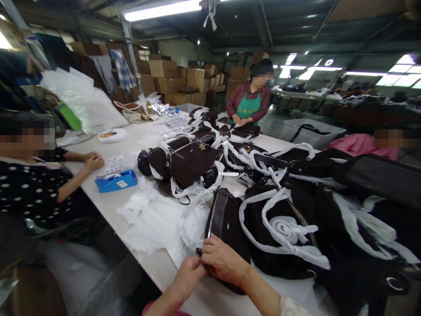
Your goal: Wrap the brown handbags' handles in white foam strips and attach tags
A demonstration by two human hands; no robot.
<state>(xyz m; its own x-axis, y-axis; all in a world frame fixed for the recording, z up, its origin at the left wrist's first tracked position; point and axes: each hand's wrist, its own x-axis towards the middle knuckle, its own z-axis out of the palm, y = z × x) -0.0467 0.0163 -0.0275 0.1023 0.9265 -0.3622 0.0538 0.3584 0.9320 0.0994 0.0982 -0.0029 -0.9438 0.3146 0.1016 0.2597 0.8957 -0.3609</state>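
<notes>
A dark brown handbag (228, 224) lies in front of me on the table, with a shiny zipper line along its top. At its near left end, my right hand (220, 259) has its fingers closed on the bag's edge. Close beside it, my left hand (191, 271) pinches at the same corner, and the fingertips of both hands nearly meet. Whatever small part lies between the fingers is hidden. A white-wrapped strap (187, 224) loops out to the left of this bag. Another dark bag (263, 219) with a wrapped handle sits against its right side.
More dark bags with wrapped handles (194, 162) are heaped across the white table (154, 267). A blue tape dispenser (116, 181) and white paper sheets (158, 219) lie to the left. One co-worker (248, 103) handles a bag opposite; another (36, 175) sits at left.
</notes>
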